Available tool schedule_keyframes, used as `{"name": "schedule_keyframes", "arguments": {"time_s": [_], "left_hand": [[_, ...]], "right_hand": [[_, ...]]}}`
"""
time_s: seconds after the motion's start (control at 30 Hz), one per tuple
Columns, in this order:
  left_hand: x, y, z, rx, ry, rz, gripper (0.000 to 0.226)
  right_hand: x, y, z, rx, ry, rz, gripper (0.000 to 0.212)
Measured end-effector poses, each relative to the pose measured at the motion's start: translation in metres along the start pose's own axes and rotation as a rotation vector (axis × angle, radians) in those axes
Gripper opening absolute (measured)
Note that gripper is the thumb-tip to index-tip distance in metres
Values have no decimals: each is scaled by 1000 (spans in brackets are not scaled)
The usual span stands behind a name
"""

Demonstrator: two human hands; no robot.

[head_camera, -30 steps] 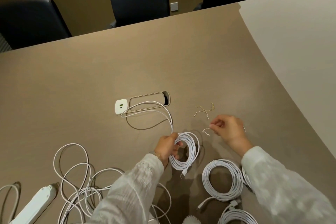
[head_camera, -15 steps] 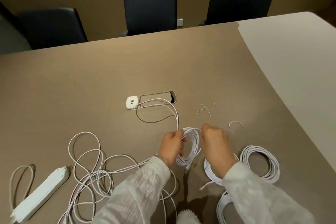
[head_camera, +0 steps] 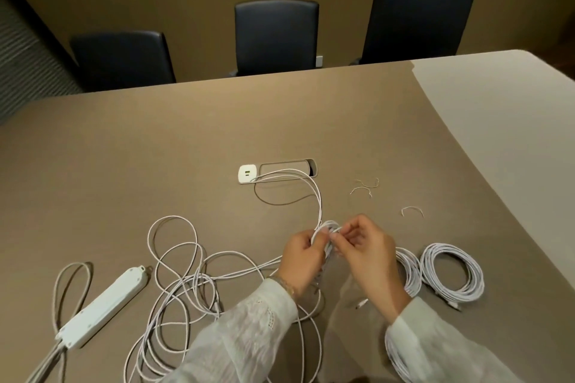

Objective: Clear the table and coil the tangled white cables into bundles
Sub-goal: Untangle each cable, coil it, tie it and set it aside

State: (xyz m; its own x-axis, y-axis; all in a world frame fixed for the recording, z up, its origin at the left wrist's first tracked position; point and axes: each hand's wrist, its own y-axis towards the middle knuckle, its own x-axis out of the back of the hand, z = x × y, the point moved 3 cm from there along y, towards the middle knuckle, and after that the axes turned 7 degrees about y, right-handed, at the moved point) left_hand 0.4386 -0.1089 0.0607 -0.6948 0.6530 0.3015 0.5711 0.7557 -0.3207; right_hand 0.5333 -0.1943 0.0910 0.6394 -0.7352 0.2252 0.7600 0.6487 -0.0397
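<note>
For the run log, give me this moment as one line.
left hand: grips coil | right hand: pinches same coil | tangle: loose | finished bundle: on table

We are sitting at the table (head_camera: 155,149), three chairs (head_camera: 276,36) lining its far side. A power strip (head_camera: 102,305) is lying at our left, a loose cable tangle (head_camera: 180,277) right of it, coiled bundles (head_camera: 452,272) at our right, and wire ties (head_camera: 364,185) beyond those.
</note>
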Motion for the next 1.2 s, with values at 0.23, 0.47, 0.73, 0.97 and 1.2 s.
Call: {"name": "schedule_keyframes", "arguments": {"time_s": [0.23, 0.47, 0.73, 0.97, 1.2], "left_hand": [[23, -33, 1, -70, -126, 5, 16], [47, -63, -1, -95, -208, -13, 12], [59, -96, -5, -102, -338, 161, 15], [70, -115, -4, -173, -212, 296, 6], [78, -135, 9, -106, -262, 425, 9]], "right_hand": [[-12, -27, 18, -119, 324, 131, 22], [-18, -52, 32, -55, 294, 226, 27], [-7, -60, 53, 144, 117, 248, 30], [-7, -79, 51, 21, 207, 341, 26], [-4, -97, 40, -169, 304, 598, 12]]}}
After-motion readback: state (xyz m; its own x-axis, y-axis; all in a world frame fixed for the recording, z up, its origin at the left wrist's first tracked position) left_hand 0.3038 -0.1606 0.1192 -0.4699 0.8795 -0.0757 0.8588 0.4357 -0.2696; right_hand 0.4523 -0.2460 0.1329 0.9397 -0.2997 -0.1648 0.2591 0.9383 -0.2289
